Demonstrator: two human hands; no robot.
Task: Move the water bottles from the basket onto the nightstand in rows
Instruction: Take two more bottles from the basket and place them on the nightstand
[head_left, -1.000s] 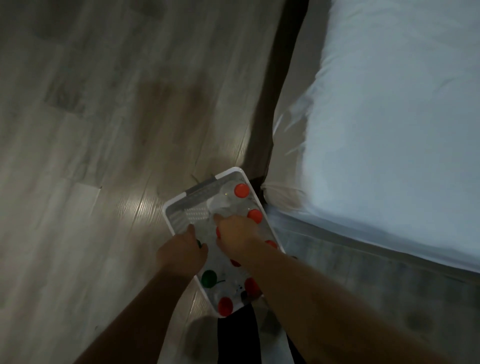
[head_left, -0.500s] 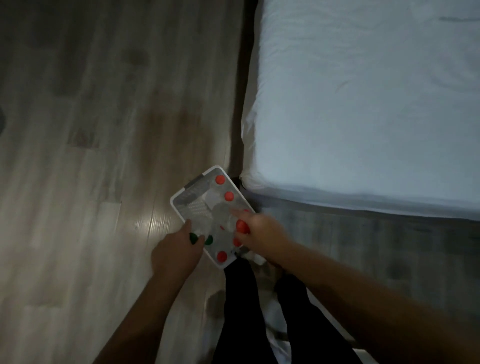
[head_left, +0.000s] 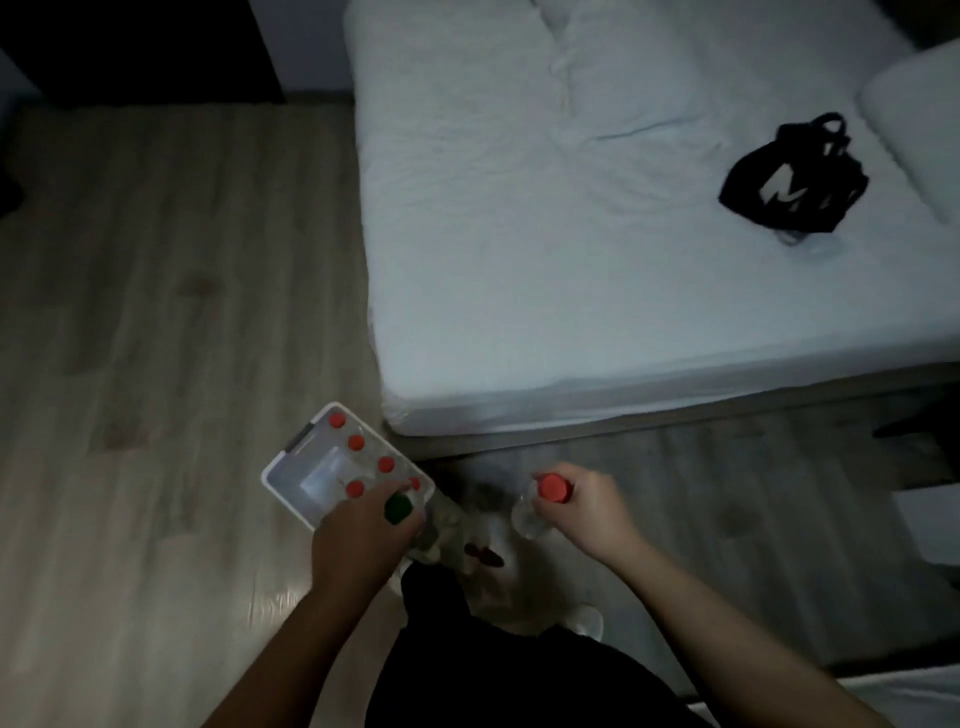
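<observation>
A white basket (head_left: 275, 480) sits on the wood floor by the bed corner, with several red-capped clear bottles (head_left: 356, 442) standing along its right side. My left hand (head_left: 358, 535) is over the basket's near end, closed around the neck of a green-capped bottle (head_left: 398, 507). To the right of the basket, clear of it, my right hand (head_left: 587, 506) grips a red-capped bottle (head_left: 551, 488) by its neck above the floor. No nightstand can be made out.
A bed with a white sheet (head_left: 597, 249) fills the upper right, with a black bag (head_left: 792, 179) and a pillow (head_left: 914, 119) on it. Wood floor (head_left: 156, 312) spreads to the left. My dark trouser legs (head_left: 467, 665) are at the bottom.
Both hands were down in the basket. My right hand has lifted a red-capped bottle out to the right, my left has risen with the green-capped one, and the view has swung toward the bed.
</observation>
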